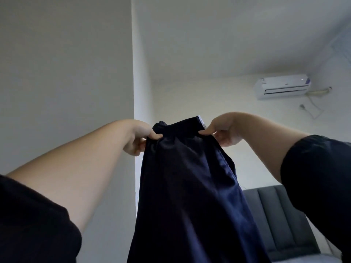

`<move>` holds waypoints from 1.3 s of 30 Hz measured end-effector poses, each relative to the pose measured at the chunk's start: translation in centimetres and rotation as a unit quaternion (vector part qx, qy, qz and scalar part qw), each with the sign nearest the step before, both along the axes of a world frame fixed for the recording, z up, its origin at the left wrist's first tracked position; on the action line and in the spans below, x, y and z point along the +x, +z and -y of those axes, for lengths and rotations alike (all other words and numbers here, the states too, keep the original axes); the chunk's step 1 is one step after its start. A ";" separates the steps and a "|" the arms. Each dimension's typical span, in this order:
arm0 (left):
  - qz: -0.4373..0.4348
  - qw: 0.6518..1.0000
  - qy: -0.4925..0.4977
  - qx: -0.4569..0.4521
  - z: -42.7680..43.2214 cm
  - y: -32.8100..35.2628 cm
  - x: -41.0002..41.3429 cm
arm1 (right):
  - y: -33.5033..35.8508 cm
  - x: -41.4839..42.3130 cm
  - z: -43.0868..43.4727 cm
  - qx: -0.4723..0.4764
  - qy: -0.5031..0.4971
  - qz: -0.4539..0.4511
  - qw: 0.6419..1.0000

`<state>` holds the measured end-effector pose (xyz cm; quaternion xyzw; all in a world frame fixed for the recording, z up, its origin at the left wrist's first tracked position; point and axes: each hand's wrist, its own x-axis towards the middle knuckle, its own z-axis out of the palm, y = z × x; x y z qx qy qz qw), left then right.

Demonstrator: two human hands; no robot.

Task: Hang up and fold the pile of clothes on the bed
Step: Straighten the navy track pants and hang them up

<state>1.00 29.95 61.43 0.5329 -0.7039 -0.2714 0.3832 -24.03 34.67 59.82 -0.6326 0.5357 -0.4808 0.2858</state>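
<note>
**Navy garment up high, a hand on each end of its top edge**

We're looking upward here, and the navy garment [186,186] is right in front of us, held out at arm's length. Its top edge sits level with the hands, and the rest of the cloth hangs straight down and out of the bottom of the view. Our left hand [139,138] pinches the left end of that edge, thumb on the near face and fingers curled behind, with a small bunch of fabric puffed up above the grip. Our right hand [222,130] pinches the right end the same way, thumb pressed flat on the near side. Just beside that thumb a small white label [201,121] peeks over the hem. The cloth has a slight sheen, but we can't tell what kind of garment it is.

Both forearms are bare, with black sleeves [28,224] filling the lower corners. A white wall corner [142,73] rises behind the left hand. An air conditioner [283,86] sits high on the far wall to the right, with a cable [313,109] dangling below it. At lower right a grey padded panel [281,215] shows, partly hidden by the garment and the right sleeve.
</note>
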 end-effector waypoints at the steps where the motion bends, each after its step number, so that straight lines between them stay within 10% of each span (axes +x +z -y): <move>1: 0.028 0.999 0.023 0.023 0.9 -0.4 -0.7 | -0.7 -0.6 1.5 0.024 -0.011 0.007 1.000; 8: 0.020 0.992 0.025 0.121 10.2 -7.6 -5.5 | -9.0 0.9 14.0 0.032 -0.079 0.013 0.996; 10: -0.093 0.993 0.055 -0.054 12.3 -7.4 -7.3 | -8.0 1.7 16.3 -0.159 -0.177 -0.079 0.968; 13: -0.207 0.883 0.034 -0.421 11.2 -0.7 -9.1 | 0.4 0.6 14.2 -0.475 -0.221 0.073 0.849; 18: -0.169 0.791 -0.050 -0.585 7.9 4.1 -9.0 | 7.4 -2.1 8.8 -0.540 -0.190 0.035 0.819; 29: -0.065 0.977 -0.048 -0.197 12.8 -28.7 -9.0 | -26.3 -5.1 14.6 -0.131 -0.119 0.031 0.984; 39: -0.014 0.993 -0.005 0.116 2.1 -66.9 -6.6 | -64.8 -2.2 1.1 0.142 -0.109 0.002 0.984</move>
